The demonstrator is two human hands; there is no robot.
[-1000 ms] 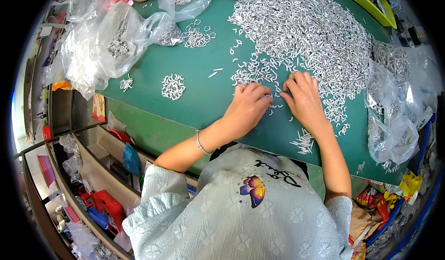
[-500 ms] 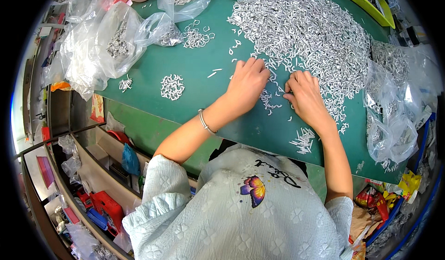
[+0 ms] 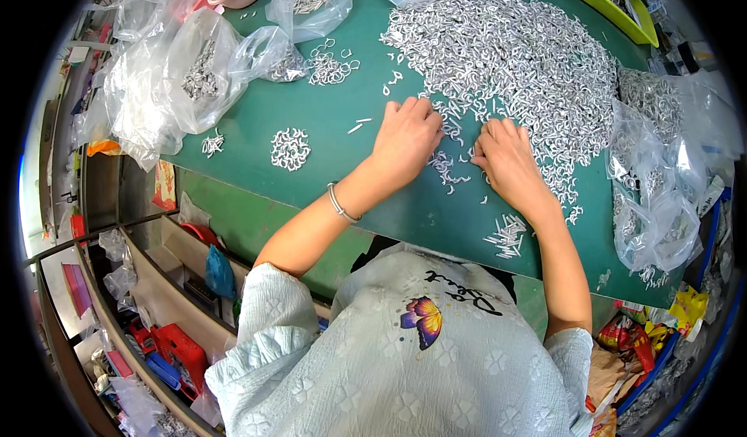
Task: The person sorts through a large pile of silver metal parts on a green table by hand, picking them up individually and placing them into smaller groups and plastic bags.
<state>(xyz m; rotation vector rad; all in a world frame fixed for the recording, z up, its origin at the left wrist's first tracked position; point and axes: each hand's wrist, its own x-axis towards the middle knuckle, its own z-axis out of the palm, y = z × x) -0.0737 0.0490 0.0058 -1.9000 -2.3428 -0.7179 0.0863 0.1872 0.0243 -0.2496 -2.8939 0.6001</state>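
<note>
A large heap of small curved silvery metal pieces [image 3: 513,63] covers the far right of the green table [image 3: 257,180]. At its near edge my left hand [image 3: 403,143] rests with fingers curled down, their tips hidden. My right hand [image 3: 510,161] is beside it, fingers bent and thumb tucked in toward them; whatever they pinch is hidden. Loose curved pieces [image 3: 447,168] lie between the two hands. Short straight metal pins [image 3: 507,235] form a small pile near my right wrist. Left of my left hand are two separate pins [image 3: 358,126].
Farther left sit a round pile of curved pieces [image 3: 290,149], a smaller pile [image 3: 212,143] and a pile of rings [image 3: 331,65]. Clear plastic bags [image 3: 175,79] crowd the left edge, others [image 3: 661,219] the right. A yellow-green tray [image 3: 616,9] stands at the far right corner.
My left hand has shifted a little to the left, away from the right hand. My right hand stays in nearly the same place. The piles look unchanged.
</note>
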